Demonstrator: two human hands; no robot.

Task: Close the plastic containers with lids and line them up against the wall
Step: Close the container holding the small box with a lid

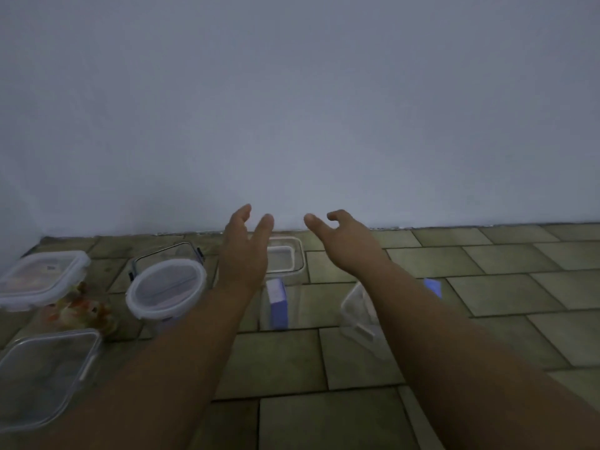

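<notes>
Against the wall (292, 108), at 12 o'clock between the two hands, sits a small clear box (285, 256) on the tiled floor (487, 287). It has no lid, its open top faces up, and its long axis appears to run toward the wall. Its inside looks whitish, and what it holds cannot be made out.

The left hand (243, 251) hovers just at its 9 o'clock, with fingers straight, thumb spread, and nothing in it. The right hand (341, 241) hovers at its 3 o'clock, with fingers loosely curled and likewise holding nothing.

At the box's 6 o'clock stands a tall clear tub (292, 306), upright and unlidded, with a blue block (278, 303) inside. At 4 o'clock a clear tilted piece (357, 315) lies half hidden under the right forearm; whether it is a lid or a tub cannot be told. A blue piece (433, 287) shows beyond the arm.

At 8 o'clock is a round tub (167, 289) with its white-rimmed lid on. Just behind it is a clipped tub (168, 251) with dark latches.

Farther toward 9 o'clock is a lidded square box (42, 277) with pinkish contents; a small dark mark on its lid is too blurred to read. Orange-yellow stuff (81, 315) lies blurred at its 5 o'clock. A flat lidded box (48, 375) sits nearest, at 7 o'clock.
</notes>
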